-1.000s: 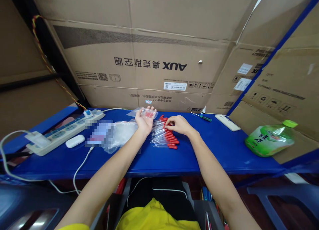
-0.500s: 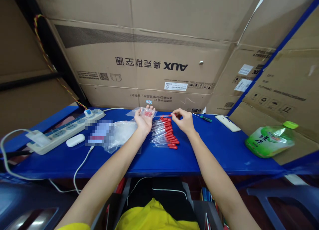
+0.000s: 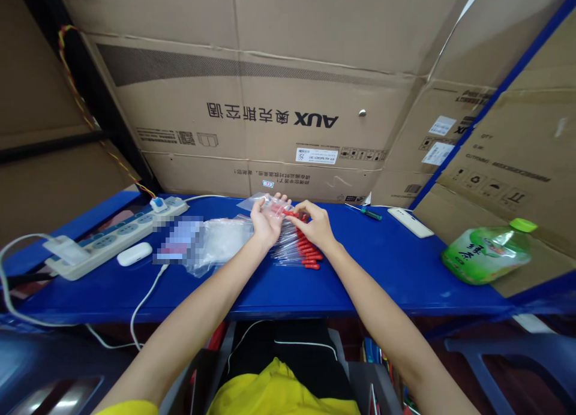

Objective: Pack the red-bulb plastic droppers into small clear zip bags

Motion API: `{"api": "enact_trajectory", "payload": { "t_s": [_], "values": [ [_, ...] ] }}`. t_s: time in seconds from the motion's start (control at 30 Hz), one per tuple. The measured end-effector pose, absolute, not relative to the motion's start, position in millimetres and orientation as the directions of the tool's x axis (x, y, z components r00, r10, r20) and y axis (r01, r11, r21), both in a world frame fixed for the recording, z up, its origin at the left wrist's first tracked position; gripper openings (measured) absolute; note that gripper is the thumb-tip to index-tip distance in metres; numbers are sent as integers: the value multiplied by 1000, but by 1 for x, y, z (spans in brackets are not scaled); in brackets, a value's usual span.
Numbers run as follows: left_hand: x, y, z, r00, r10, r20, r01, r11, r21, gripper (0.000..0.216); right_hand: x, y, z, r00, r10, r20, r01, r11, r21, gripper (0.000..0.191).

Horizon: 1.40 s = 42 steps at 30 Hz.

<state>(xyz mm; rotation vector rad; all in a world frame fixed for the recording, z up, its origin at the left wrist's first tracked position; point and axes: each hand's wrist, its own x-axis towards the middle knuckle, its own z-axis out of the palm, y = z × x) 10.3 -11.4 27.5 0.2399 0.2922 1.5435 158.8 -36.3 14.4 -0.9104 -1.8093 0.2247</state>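
Observation:
My left hand (image 3: 268,224) is palm up and holds a small clear plastic bag (image 3: 250,203) between thumb and fingers, with something red showing through it. From the right, my right hand (image 3: 318,224) pinches a dropper by its red bulb (image 3: 288,213). The dropper's thin end points left at the bag; whether it is inside the mouth I cannot tell. Below both hands lies a row of clear droppers with red bulbs (image 3: 311,261), bulbs to the right, partly covered by my right hand. A pile of clear plastic bags (image 3: 227,240) rests left of them.
Leftward on the blue table (image 3: 288,304) are a power strip (image 3: 128,228), a white earbud case (image 3: 134,254) and a blurred-out flat object (image 3: 180,240). To the right are a screwdriver (image 3: 371,213), a white phone-shaped object (image 3: 410,222) and a green bottle (image 3: 486,254). Cardboard walls stand behind.
My right hand has moved left with the dropper, bringing it up to the bag. My left hand and the bag have shifted slightly right.

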Motion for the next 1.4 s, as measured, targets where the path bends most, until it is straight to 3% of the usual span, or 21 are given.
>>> {"api": "enact_trajectory", "payload": {
  "t_s": [0.23, 0.43, 0.6, 0.7, 0.8, 0.87, 0.97, 1.2, 1.4],
  "values": [
    [21, -23, 29, 71, 997, -22, -931, 74, 358, 17, 154, -30, 4, -212, 654, 726, 559, 691, -459, 5],
    [19, -23, 30, 84, 996, -14, -920, 83, 383, 21, 155, -34, 10, -277, 603, 748, 539, 742, -398, 13],
    [13, -15, 30, 55, 998, 12, -931, 47, 362, 15, 166, -35, 20, -262, 652, 712, 543, 709, -449, 21],
    [6, -7, 28, 5, 1000, -24, -941, 13, 338, 13, 185, -33, 29, -256, 761, 597, 570, 617, -542, 22],
    [0, 0, 25, -34, 998, -54, -945, -14, 326, 10, 207, -30, 34, -310, 872, 378, 579, 489, -653, 31],
    [-3, 3, 24, -48, 997, -63, -947, -25, 321, 9, 217, -29, 35, -362, 903, 230, 592, 413, -692, 36],
    [-3, 4, 23, -47, 997, -62, -948, -25, 318, 8, 223, -27, 32, -414, 900, 138, 583, 378, -719, 36],
    [-1, 3, 21, -41, 998, -51, -946, -23, 323, 8, 214, -28, 30, -422, 890, 173, 585, 413, -698, 27],
    [-3, 4, 21, -45, 997, -57, -944, -24, 329, 9, 213, -27, 30, -383, 876, 293, 612, 478, -630, 21]
  ]
}}
